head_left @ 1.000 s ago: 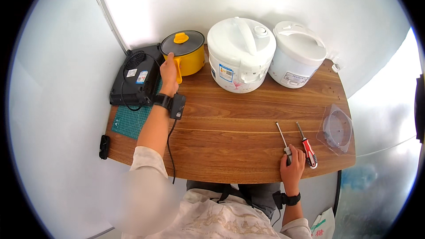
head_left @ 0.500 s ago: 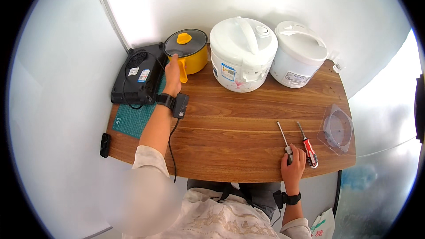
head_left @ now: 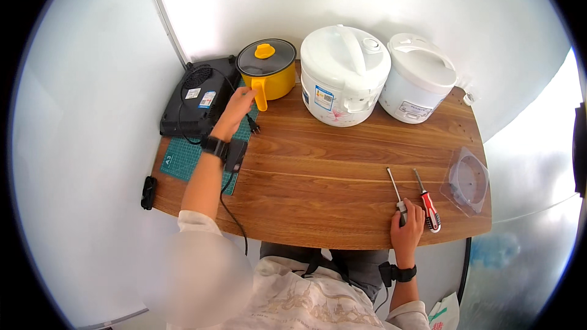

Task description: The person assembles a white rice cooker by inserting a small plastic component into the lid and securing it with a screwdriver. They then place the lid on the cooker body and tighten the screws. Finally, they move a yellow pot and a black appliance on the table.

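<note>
A yellow pot with a dark glass lid and yellow knob stands at the back left. My left hand is at its handle, fingertips against the left side and no longer wrapped round it; the fingers are partly hidden. At the front right, my right hand rests on the table, thumb and fingers around the grey handle of a screwdriver. The shaft lies on the wood, pointing away from me. Just right of that hand lies a second screwdriver with a red, white and black handle.
Two white rice cookers, a larger one and a smaller one, stand along the back. A black appliance with a corded plug partly covers a green cutting mat. A clear plastic tray lies at the right edge.
My left hand has slid left off the pot's handle, which now shows fully, as does the plug near my wrist. The view has shifted slightly. My right hand keeps its place on the screwdriver.
</note>
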`<act>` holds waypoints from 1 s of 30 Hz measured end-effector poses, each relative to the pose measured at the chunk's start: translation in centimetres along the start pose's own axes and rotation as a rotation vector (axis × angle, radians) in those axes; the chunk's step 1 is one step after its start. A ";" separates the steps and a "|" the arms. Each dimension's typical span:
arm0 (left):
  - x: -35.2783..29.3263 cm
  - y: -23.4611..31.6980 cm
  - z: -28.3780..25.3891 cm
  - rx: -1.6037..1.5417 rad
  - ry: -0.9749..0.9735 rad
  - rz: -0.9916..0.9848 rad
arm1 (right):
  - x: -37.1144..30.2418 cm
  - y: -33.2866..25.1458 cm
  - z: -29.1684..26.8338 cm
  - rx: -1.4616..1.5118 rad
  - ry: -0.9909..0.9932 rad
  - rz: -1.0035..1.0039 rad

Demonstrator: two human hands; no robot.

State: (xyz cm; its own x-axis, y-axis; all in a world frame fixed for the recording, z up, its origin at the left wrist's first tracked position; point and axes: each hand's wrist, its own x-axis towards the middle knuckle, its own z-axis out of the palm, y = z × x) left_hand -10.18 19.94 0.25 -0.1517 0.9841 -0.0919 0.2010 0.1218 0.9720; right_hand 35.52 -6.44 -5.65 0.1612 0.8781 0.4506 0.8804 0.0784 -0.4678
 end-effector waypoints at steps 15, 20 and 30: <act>-13.3 -1.3 -10.4 0.042 0.114 -0.028 | -0.2 0.3 0.0 -0.005 0.012 -0.012; -12.7 -4.2 -13.5 0.088 0.362 -0.070 | -0.2 0.6 0.4 -0.020 0.028 -0.055; -10.8 -7.9 -14.5 0.200 0.431 -0.084 | -0.4 0.8 0.3 -0.015 0.004 -0.035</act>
State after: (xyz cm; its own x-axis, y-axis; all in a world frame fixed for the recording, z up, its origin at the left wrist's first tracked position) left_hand -24.14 6.49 -3.26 -0.5544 0.8318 -0.0292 0.3462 0.2624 0.9007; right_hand 36.03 -6.58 -6.42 0.1321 0.8729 0.4698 0.8919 0.1021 -0.4405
